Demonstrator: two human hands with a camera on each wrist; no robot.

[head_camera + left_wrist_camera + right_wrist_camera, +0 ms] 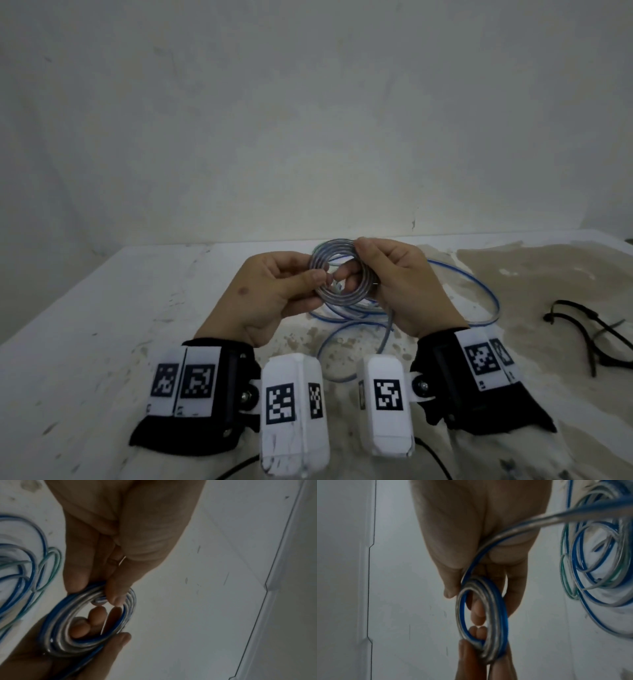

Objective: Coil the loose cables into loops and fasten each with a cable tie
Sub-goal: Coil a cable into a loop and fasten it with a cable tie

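Note:
Both hands hold a small coil of silver-and-blue cable above the table. My left hand pinches its left side between thumb and fingers. My right hand grips the right side, thumb on top and fingers through the ring. In the left wrist view the left hand pinches the coil, and the right hand's fingers poke through it. In the right wrist view the right hand holds the coil. The uncoiled tail runs across the palm toward the loose cable on the table.
Black cable ties lie on the table to the right of my right wrist. More blue, silver and green cable loops lie under and beyond the hands. The white table carries brown stains, and a wall stands behind it.

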